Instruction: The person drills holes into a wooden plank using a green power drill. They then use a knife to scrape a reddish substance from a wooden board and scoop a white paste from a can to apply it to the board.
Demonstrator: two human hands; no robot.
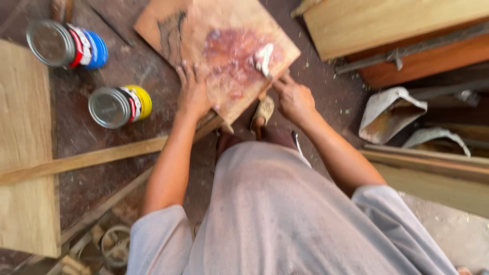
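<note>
A square wooden board [168,20] lies on the floor, its middle smeared with reddish-brown paste [229,56]. My left hand [193,91] lies flat on the board's near edge, fingers spread. My right hand [293,97] is at the board's right corner and grips a flat scraper [264,57] whose white-coated blade rests on the smear. A sandalled foot [263,109] shows below the board between my hands.
Two lidded tins stand on the floor at the left, one blue and red [69,45], one yellow [119,105]. A long wooden strip [91,158] crosses below them. A plywood sheet [25,153] lies far left, timber pieces [397,25] and crumpled paper bags [389,114] at the right.
</note>
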